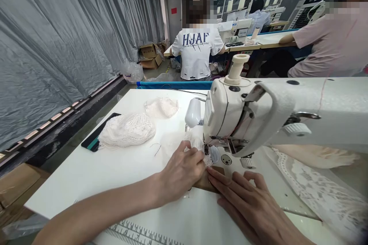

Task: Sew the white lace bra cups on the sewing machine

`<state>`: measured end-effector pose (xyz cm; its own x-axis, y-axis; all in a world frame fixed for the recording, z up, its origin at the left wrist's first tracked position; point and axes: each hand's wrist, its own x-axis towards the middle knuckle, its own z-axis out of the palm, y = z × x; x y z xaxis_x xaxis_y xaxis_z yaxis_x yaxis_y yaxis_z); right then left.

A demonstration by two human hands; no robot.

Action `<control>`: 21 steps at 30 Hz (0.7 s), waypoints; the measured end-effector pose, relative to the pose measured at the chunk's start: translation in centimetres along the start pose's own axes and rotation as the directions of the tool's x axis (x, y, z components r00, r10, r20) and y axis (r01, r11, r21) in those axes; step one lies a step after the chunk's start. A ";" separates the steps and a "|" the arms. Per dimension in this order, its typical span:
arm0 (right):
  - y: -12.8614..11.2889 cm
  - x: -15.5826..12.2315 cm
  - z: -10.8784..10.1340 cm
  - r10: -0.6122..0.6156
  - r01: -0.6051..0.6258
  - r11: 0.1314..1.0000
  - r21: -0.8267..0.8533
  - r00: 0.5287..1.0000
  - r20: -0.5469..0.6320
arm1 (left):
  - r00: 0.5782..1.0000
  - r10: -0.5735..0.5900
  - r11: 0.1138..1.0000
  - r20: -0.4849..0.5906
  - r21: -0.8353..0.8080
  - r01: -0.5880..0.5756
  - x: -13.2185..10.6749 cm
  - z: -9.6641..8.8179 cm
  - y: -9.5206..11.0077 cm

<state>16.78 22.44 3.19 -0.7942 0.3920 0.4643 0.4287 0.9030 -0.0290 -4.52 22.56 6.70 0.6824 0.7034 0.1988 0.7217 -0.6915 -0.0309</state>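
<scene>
A white sewing machine (pixel 227 111) stands over the table, its needle area just beyond my hands. My left hand (pixel 186 166) is closed, fingers bunched on white lace fabric (pixel 195 136) that runs beside the presser foot. My right hand (pixel 244 195) lies with fingers stretched out, their tips touching a flat brown piece (pixel 207 183) in front of the needle. Part of the lace is hidden beneath my left hand and the machine head.
Folded white lace (pixel 128 130) rests on a dark flat case (pixel 93 141) at left. A pale cream piece (pixel 161 107) sits behind it. More lace (pixel 310 183) spreads at right. Ruler markings (pixel 135 233) run along the front. People (pixel 198 49) sit beyond.
</scene>
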 end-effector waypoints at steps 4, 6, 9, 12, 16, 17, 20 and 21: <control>-0.4 -0.1 0.1 0.036 -0.036 0.999 0.000 0.996 -0.087 | 1.000 0.030 0.996 -0.008 0.080 -0.029 -0.6 0.2 0.5; -0.5 -0.1 0.1 0.043 -0.043 0.999 -0.008 0.995 -0.085 | 0.999 0.041 0.992 -0.018 0.116 -0.038 -0.6 0.3 0.4; -0.6 0.0 0.0 0.036 -0.037 0.999 -0.012 0.996 -0.077 | 0.997 0.049 0.989 -0.053 0.143 -0.041 -0.6 0.4 0.4; -0.5 0.1 -0.2 0.027 -0.028 0.999 -0.023 0.998 -0.055 | 0.995 0.047 0.988 -0.084 0.149 -0.034 -0.6 0.8 0.5; -0.3 -0.1 -0.1 -0.007 0.005 0.999 -0.045 0.999 -0.039 | 0.994 0.025 0.989 -0.105 0.145 -0.009 -0.6 1.3 0.4; -0.3 -0.2 0.0 -0.011 0.010 0.999 -0.047 1.000 -0.028 | 0.994 0.022 0.990 -0.106 0.142 -0.007 -0.5 1.4 0.3; -0.1 -0.4 0.2 0.007 -0.006 0.999 -0.045 0.999 0.038 | 0.994 0.022 0.989 -0.104 0.146 -0.006 -0.2 1.5 -0.1; -0.1 -0.5 0.3 0.018 -0.015 0.999 -0.045 0.998 0.058 | 0.994 0.023 0.989 -0.108 0.151 -0.006 -0.1 1.5 -0.2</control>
<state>17.00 22.25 2.70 -0.8100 0.4173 0.4120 0.4594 0.8882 0.0036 -4.62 22.88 5.19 0.6820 0.6656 0.3031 0.7268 -0.6630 -0.1794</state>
